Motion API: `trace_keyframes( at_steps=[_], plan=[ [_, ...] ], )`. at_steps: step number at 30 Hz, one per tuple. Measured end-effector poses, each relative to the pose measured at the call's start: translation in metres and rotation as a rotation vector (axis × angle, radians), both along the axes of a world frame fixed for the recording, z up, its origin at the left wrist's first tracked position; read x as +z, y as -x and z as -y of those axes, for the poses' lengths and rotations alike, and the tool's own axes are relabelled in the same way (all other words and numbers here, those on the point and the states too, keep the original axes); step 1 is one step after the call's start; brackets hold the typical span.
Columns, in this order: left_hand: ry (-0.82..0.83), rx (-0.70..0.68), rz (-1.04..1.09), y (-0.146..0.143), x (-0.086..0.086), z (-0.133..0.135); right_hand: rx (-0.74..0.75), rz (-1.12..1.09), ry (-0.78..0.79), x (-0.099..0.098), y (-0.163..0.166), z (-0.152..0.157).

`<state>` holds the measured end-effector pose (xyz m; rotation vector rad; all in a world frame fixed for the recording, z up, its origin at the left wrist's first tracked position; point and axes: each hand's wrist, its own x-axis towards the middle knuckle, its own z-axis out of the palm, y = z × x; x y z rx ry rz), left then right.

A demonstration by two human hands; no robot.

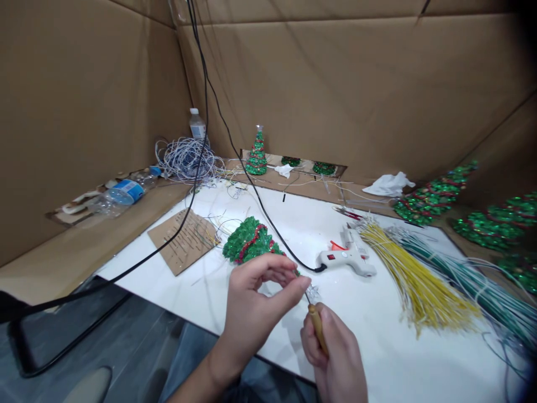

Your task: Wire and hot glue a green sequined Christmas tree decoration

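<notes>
A small green glittery Christmas tree (pixel 247 238) with a red garland lies on its side on the white board. My left hand (pixel 255 308) is closed around its narrow tip, thumb and fingers pinching there; the fingers cover part of the tree. A silvery clear ornament (pixel 314 291) shows at the tip, too small to make out fully. My right hand (pixel 339 355) grips the wooden handle of an awl (pixel 318 329), whose thin metal shaft points up at the ornament beside my left thumb.
A glue gun (pixel 346 259) with a black cable lies right of the tree. Yellow wires (pixel 413 274) and green wires (pixel 465 280) are bundled at right. Cardboard (pixel 182 240) with metal pins lies left. Finished trees (pixel 257 154), bottles (pixel 126 193) and tangled wire (pixel 187 159) line the edges.
</notes>
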<state>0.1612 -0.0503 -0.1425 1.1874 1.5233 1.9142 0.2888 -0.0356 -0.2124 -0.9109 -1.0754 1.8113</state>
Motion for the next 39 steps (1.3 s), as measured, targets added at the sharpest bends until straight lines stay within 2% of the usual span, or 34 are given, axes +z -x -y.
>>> trace_keyframes(
  at_steps=[9, 15, 20, 24, 33, 39],
  plan=[
    [0.047, -0.027, -0.061, 0.004, 0.011, 0.013, -0.241, 0.216, -0.235, 0.012, 0.007, 0.012],
    [0.062, -0.016, -0.085, 0.01, 0.009, 0.018, -0.327, 0.235, -0.276, 0.008, 0.004, 0.01],
    [0.021, -0.063, 0.016, 0.009, 0.002, 0.016, -0.332, 0.242, -0.262, 0.009, 0.003, 0.01],
    [-0.105, -0.022, 0.003, 0.005, -0.004, 0.015, -0.297, 0.16, -0.263, 0.01, 0.005, 0.01],
    [-0.187, -0.07, 0.064, 0.003, -0.013, 0.006, -0.125, 0.03, -0.042, -0.005, -0.001, 0.005],
    [-0.274, 0.055, 0.119, 0.019, -0.008, 0.001, -0.171, 0.019, -0.009, -0.005, -0.002, 0.004]
  ],
)
